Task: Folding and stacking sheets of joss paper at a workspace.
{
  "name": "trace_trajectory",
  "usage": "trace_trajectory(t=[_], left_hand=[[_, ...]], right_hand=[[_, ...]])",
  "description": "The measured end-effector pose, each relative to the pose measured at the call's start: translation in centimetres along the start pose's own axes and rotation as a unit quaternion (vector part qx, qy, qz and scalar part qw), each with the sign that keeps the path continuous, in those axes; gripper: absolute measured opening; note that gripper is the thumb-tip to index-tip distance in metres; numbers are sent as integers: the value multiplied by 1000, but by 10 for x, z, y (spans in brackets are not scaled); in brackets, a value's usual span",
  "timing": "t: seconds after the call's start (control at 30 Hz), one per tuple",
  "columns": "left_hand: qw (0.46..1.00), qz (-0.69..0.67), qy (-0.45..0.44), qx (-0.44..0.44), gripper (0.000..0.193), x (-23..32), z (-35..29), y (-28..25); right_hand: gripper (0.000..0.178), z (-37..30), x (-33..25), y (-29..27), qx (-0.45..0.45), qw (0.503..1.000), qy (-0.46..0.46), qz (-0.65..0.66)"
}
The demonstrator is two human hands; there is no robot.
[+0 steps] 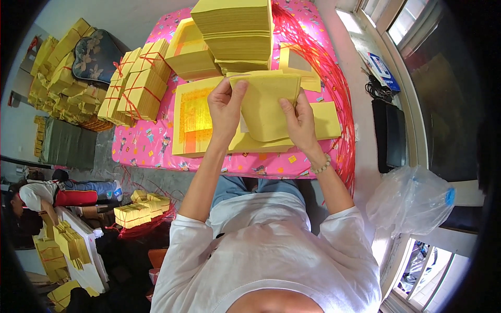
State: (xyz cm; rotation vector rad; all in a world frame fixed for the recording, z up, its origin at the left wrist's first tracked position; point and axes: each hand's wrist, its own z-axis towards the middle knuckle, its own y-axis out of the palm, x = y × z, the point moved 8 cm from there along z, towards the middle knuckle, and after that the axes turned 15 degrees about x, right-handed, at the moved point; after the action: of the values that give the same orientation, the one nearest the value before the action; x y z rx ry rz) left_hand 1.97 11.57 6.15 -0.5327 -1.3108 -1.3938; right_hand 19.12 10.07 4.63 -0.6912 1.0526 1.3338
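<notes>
A thin sheaf of yellow paper point(269, 107) is held up over the pink patterned tablecloth point(141, 148). My left hand point(227, 101) grips its upper left edge, thumb on top. On its right edge my right hand point(300, 120) pinches it; a beaded bracelet circles that wrist. The sheaf's lower edge droops in a curve. Beneath lies a flat stack of yellow paper with an orange print and a shiny gold square point(198, 117), partly hidden by the sheaf and my hands. Just beyond rises a tall stack of plain yellow paper point(237, 39).
Long red strings point(334, 88) hang along the table's right side. Tied yellow bundles point(143, 86) stand at the left, with a larger heap point(68, 78) behind. A clear plastic bag point(409, 203) is at right. Another person point(42, 195) is at lower left.
</notes>
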Motion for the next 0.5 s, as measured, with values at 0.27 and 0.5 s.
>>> trace_trajectory(t=[0.27, 0.5], left_hand=[[997, -12, -73, 32, 29, -5, -1, 6], [986, 76, -144, 25, 33, -30, -10, 1]], right_hand=[[24, 12, -4, -5, -2, 1000, 22, -1], [26, 23, 17, -11, 20, 988, 145, 55]])
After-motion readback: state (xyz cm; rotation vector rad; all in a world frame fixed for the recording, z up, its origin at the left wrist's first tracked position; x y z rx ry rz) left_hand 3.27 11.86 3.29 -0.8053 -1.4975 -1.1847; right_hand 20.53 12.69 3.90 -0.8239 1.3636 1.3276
